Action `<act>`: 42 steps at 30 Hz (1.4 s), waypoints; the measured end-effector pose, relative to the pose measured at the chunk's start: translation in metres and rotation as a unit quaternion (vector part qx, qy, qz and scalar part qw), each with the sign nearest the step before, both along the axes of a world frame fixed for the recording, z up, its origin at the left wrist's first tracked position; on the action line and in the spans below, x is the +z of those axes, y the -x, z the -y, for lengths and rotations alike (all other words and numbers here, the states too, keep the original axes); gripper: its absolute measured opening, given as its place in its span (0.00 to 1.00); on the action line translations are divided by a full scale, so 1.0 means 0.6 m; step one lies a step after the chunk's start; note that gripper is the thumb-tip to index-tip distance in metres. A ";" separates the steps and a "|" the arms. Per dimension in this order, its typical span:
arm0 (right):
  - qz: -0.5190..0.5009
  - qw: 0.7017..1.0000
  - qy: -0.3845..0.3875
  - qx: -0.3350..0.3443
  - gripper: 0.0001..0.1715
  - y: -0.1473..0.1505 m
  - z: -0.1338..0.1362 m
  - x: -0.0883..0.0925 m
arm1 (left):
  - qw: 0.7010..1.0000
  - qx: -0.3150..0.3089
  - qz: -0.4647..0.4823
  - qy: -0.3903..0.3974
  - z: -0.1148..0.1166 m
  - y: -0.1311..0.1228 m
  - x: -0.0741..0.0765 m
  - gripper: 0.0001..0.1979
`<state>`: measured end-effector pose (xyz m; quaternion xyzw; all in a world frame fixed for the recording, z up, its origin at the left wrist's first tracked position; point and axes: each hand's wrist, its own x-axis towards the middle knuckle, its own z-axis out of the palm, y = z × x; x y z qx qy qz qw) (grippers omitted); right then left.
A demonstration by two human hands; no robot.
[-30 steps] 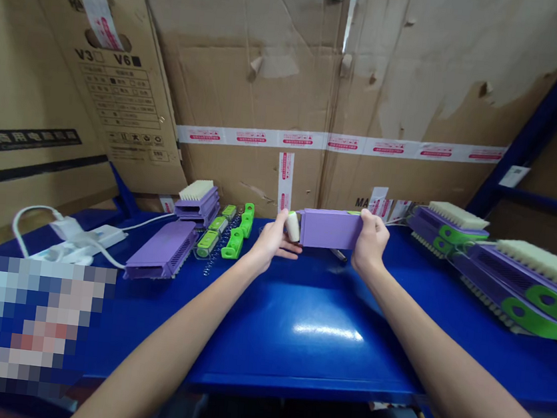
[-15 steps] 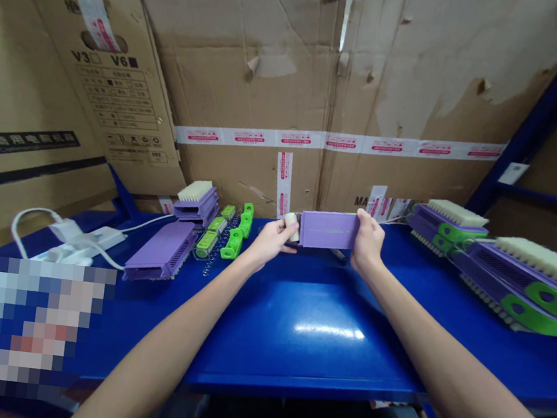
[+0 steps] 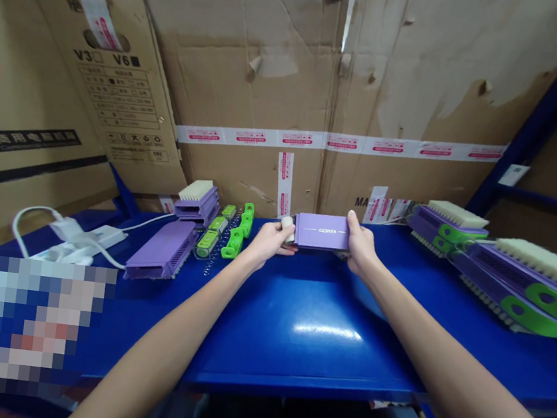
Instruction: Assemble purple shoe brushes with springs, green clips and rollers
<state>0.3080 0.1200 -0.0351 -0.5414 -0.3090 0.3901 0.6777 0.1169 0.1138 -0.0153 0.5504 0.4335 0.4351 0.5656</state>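
Left hand [image 3: 269, 240] and right hand [image 3: 361, 246] pinch a purple casing [image 3: 323, 231] by its ends over the bench [image 3: 316, 321], leaving its printed face clear.

Worktop: we see a glossy blue worktop [image 3: 293, 345] across the lower frame.
Backdrop: we find worn cardboard boxes [image 3: 254, 65] filling the upper frame, crossed by a white-and-pink tape strip [image 3: 341, 142].
Left of centre: we note a flat purple cover [image 3: 160, 249], a stacked purple brush [image 3: 197, 201] behind it, and green plastic pieces [image 3: 235, 237] with small springs [image 3: 212, 265] just beside.
Far left: we see a white power strip [image 3: 89, 238] with its cable.
Right edge: we count a row of purple-and-green brushes [image 3: 516, 283], bristles up, before a blue rack post [image 3: 534, 124].
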 end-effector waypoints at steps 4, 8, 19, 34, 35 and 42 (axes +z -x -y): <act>0.021 1.000 -0.001 -0.015 0.28 -0.004 -0.005 -0.003 | 1.000 0.012 -0.014 -0.009 0.000 -0.005 -0.003 0.09; 0.018 0.999 -0.026 -0.015 0.28 -0.009 -0.010 -0.008 | 0.998 0.022 -0.005 -0.052 0.000 -0.007 -0.004 0.14; 0.087 0.985 -0.136 -0.061 0.31 -0.014 -0.004 -0.003 | 0.999 -0.027 0.030 -0.034 0.009 0.001 0.004 0.28; 0.187 0.945 -0.242 -0.113 0.27 0.001 0.019 0.013 | 0.972 -0.101 0.135 0.163 0.001 0.012 0.011 0.29; 0.185 0.946 -0.242 -0.112 0.27 0.001 0.018 0.012 | 0.970 -0.109 0.138 0.167 0.002 0.011 0.013 0.30; 0.183 0.948 -0.238 -0.102 0.26 0.003 0.018 0.012 | 0.978 -0.064 0.139 0.143 0.005 0.004 0.020 0.23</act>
